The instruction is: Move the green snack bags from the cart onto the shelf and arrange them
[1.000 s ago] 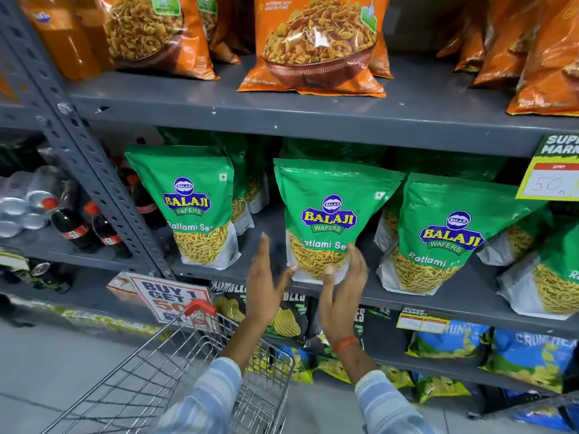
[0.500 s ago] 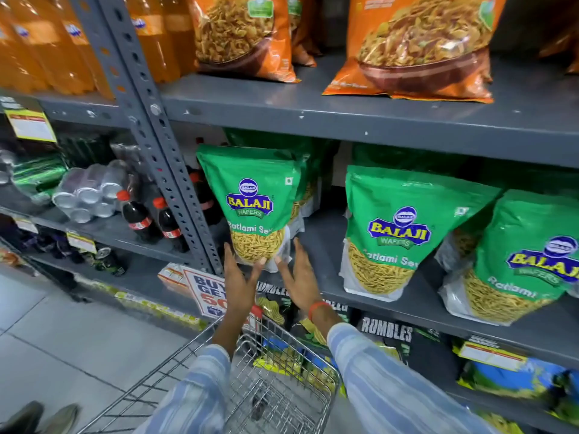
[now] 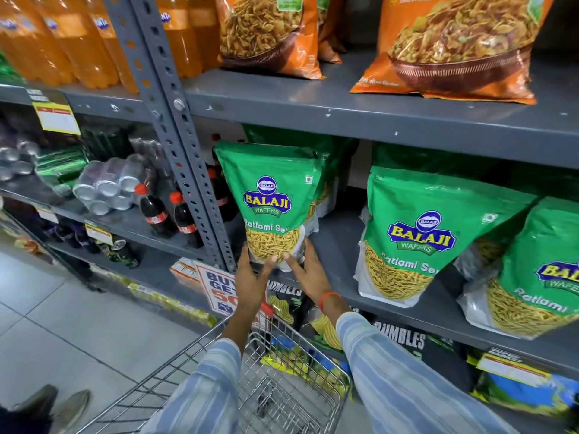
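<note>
Three green snack bags stand in front on the grey middle shelf (image 3: 338,245), with more green bags behind them. My left hand (image 3: 250,283) and my right hand (image 3: 310,277) press against the base of the leftmost green bag (image 3: 269,195) from either side, fingers spread on its clear bottom part. That bag stands upright beside the shelf post. A second green bag (image 3: 419,233) and a third green bag (image 3: 545,264) lean further right. The wire cart (image 3: 282,386) sits below my arms; what shows of its basket holds no green bag.
A perforated grey post (image 3: 175,120) rises just left of the held bag. Orange snack bags (image 3: 454,42) lie on the shelf above, orange soda bottles (image 3: 78,42) and cola bottles (image 3: 156,211) to the left. Dark bags (image 3: 404,339) fill the shelf below. Shoes (image 3: 53,405) stand lower left.
Both hands have gone from the middle green bag leftward to the leftmost one and now touch its base. My view has swung left with them.
</note>
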Motion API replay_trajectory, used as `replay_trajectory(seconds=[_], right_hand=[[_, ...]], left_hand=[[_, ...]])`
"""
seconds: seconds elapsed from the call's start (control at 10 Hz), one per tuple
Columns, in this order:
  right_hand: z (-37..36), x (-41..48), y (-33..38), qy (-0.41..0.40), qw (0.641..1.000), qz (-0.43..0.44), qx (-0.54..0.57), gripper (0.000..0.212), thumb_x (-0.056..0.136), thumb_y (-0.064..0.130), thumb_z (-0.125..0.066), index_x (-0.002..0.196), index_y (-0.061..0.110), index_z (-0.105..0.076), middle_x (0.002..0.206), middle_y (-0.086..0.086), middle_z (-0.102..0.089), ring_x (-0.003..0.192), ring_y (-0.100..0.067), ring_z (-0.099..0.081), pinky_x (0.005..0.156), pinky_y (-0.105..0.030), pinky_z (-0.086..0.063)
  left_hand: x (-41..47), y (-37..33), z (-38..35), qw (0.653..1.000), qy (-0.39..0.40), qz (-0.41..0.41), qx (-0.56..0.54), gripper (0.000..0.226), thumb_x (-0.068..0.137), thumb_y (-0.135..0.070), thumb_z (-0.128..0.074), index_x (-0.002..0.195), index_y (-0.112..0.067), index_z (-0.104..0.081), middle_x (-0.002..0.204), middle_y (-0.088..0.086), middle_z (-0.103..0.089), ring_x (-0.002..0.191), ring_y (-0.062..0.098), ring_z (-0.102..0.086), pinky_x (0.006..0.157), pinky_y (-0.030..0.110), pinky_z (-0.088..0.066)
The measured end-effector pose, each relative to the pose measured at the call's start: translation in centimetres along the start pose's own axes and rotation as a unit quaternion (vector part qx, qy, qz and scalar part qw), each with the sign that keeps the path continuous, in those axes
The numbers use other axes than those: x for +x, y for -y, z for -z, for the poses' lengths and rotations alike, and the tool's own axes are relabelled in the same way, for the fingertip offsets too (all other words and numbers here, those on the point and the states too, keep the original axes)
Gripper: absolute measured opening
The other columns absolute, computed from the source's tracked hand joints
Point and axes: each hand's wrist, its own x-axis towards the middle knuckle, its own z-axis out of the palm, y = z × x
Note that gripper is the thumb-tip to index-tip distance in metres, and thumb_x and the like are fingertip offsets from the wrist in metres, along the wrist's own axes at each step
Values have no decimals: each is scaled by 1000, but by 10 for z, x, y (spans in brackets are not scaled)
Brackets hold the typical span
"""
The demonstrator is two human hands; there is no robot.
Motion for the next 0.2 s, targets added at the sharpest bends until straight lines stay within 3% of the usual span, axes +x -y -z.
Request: replay_trajectory(seconds=[0.1, 0.2], right_hand=[[4, -1, 2, 9, 1000, 10, -6, 85, 75, 65, -52, 142, 26, -19, 149, -4, -37, 136, -21, -37, 112, -49, -36], [11, -2, 6, 2, 999, 29, -18, 78, 80, 60, -51, 142, 22, -23, 149, -8, -36, 136, -26, -37, 111, -49, -36]], left_hand=[[-1, 0, 2, 1000, 24, 0, -7, 69, 82, -41, -64, 140, -22, -31, 136, 5, -53, 121, 21, -52, 99, 37, -45], [-3, -5, 1, 999, 19, 31, 10, 91, 79, -56, -58, 147, -18, -12, 153, 11, -31, 138, 29, -34, 110, 51, -36]])
